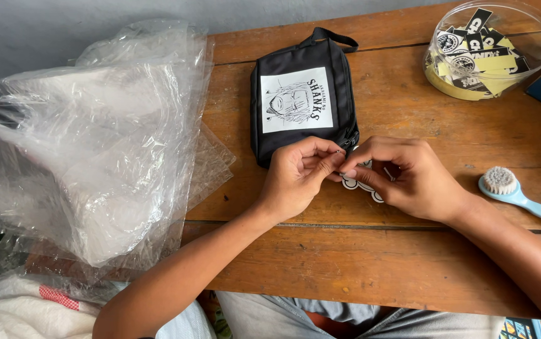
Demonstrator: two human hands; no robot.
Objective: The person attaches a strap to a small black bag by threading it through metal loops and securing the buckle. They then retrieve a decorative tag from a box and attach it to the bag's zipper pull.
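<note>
The small white tag [362, 186] with dark rings on it lies on the wooden worktop [408, 125] just in front of the black pouch [304, 94], close to the pouch's lower right corner, and most of it is hidden under the fingers. It looks thin, flat and very light, probably card or soft plastic, so it would bend easily and could slip or crease if pinched hard; the sensible place to take it seems to be its edge or whatever thin loop or string it carries, which is too small here to make out. The pouch looks like soft fabric with a printed white panel and a strap at the top, floppy rather than stiff, and best gripped by the strap or a corner. The left hand [299, 176] is curled, thumb and forefinger closed in a fine pinch right at the pouch's corner, on something tiny that I cannot identify. The right hand [402, 176] meets it fingertip to fingertip, its fingers bent and pressed on the tag, thumb tucked beneath. To the left a heap of clear plastic bags [95, 157] spreads over the worktop edge; to the right lie a blue brush [515, 191] and, further back, a clear tub [490, 47] of black and yellow stickers.
</note>
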